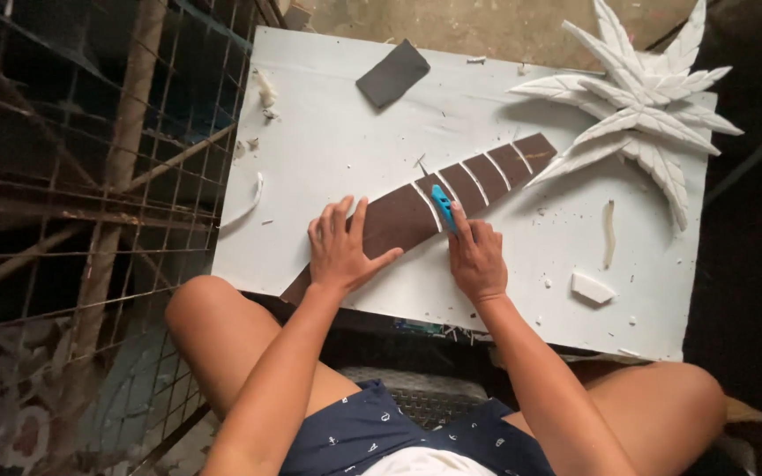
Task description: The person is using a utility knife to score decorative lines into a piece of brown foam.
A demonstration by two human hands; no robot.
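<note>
Pinched in the right hand [476,257] is a small blue cutter [443,207], its tip set on the brown trunk [451,196] about midway along its length. Fingers close around the tool's handle, and the blade end points away from the person. Spread flat, the left hand [342,249] presses on the nearer, uncut stretch of the trunk, fingers fanned and palm down, holding nothing.

That trunk lies as a long brown strip on a white foam board [328,150], running from the near left edge up to the far right, where it meets a white carved crown of leaves [641,106]. From the cutter to the crown the strip is already crossed by pale grooves that split it into several segments. From the cutter back to the near end the brown surface is plain, with no grooves that I can see. So, judging by this, roughly the far half is scored and the near half is left.

White shavings and crumbs lie scattered over the board; a curled strip [244,207] hangs at its left edge, a chunk of foam [593,287] sits near the right, with a thin sliver [608,234] just beyond it. A dark grey sanding pad [392,74] rests at the far side. A wire rack [90,176] stands to the left.
</note>
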